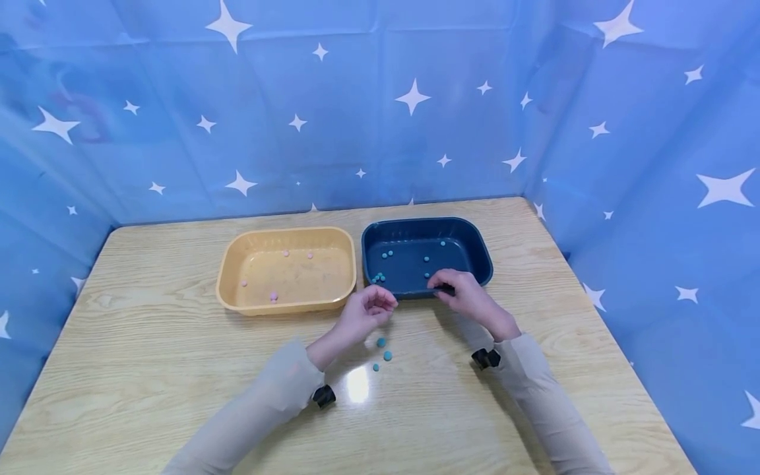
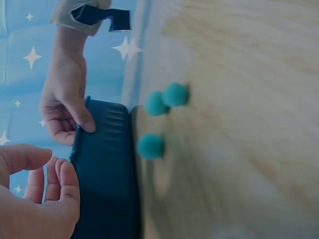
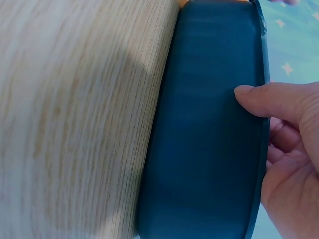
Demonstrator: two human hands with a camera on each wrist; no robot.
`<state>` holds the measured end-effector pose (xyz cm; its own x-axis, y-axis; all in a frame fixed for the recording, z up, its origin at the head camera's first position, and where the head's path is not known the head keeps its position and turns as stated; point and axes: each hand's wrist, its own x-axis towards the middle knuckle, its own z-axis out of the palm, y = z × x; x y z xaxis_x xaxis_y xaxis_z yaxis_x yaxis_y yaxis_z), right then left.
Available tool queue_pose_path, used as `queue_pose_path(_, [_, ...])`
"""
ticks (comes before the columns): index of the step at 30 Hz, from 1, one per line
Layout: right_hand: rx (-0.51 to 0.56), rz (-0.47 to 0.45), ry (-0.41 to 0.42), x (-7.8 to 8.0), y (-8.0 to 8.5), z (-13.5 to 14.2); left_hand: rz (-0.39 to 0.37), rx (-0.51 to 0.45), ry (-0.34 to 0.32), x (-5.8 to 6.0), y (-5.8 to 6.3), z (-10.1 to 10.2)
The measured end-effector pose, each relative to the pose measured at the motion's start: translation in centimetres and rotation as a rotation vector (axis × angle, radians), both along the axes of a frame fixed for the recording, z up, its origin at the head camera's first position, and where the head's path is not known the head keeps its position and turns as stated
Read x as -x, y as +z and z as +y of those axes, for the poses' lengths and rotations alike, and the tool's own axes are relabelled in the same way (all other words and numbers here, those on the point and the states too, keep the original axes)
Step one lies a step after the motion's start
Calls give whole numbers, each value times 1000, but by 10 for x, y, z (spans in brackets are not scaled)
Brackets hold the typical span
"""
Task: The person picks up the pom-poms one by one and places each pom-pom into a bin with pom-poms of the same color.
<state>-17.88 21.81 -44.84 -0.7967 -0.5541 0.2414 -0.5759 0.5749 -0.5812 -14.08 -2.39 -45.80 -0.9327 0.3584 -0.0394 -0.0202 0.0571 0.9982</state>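
Observation:
My right hand [image 1: 466, 295] grips the front rim of a dark blue plastic tray [image 1: 424, 294]. In the right wrist view its thumb [image 3: 251, 99] lies against the tray's outer wall, with the fingers curled over behind the rim. By the tray's front left corner is my left hand [image 1: 367, 311], its fingers loosely bent and nothing visible between them. Several small teal balls [image 1: 426, 258] lie inside the blue tray, some clustered at its left end. In front of it, three more teal balls [image 2: 151, 146] rest on the table.
A yellow-orange tray [image 1: 285, 308] stands left of the blue one, holding several small pink balls [image 1: 274, 296]. Both trays sit on a wood-grain table [image 1: 148, 369]. Blue curtains [image 1: 356, 79] with white stars hang behind the table and along its sides.

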Motion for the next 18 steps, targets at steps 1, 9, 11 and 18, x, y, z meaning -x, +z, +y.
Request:
queue_pose_path(1, [0, 0, 0, 0, 0, 0, -2, 12, -2, -1, -1, -1])
queue_pose_path(9, [12, 22, -4, 0, -1, 0, -3, 45, -49, -7, -12, -3])
queue_pose_path(11, [11, 32, -1, 0, -1, 0, -15, 39, -68, -7, -15, -3])
queue_pose_path(18, [14, 18, -4, 0, -1, -1, 17, 53, -136, -11, -21, -5])
